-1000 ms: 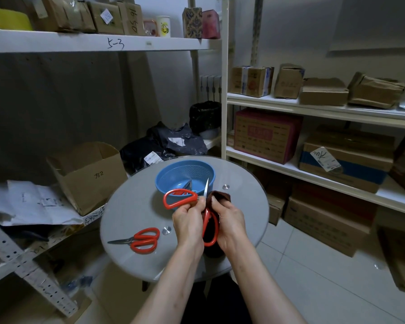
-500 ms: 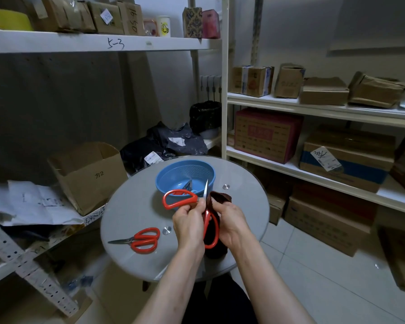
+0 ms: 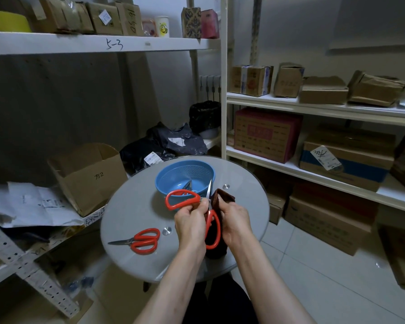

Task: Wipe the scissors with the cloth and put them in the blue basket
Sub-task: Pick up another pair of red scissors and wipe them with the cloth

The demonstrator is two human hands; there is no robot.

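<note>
Head view: person is working over a round glass worktop [image 3: 131, 206].

- Left hand [image 3: 189, 220] is pinching the scissors [image 3: 212, 230] near the pivot, fingers curled. The pair is gaping open: one red loop is pointing left in front of the near rim of the blue basket [image 3: 204, 174], the other is hanging toward the person, and one blade is sticking up.
- Right hand [image 3: 235, 220] is gripping the dark cloth [image 3: 222, 198], fingers curled round it, holding it against the scissors just right of the pivot. The other blade is hiding behind cloth and fingers, so contact there cannot be confirmed.
- Step, as judged: wiping is under way; nothing of this pair is lying in the basket yet.
- The next move is calling for the cloth to be drawn along the blade away from the edge, the blades closed, then a short carry forward and down into the basket, which is sitting just beyond the hands.
- Second scissors [image 3: 143, 240] are lying closed on the worktop to the left, apart from the basket, probably awaiting a wipe.
- A metal tip is showing inside the basket; what it belongs to cannot be told.
</note>
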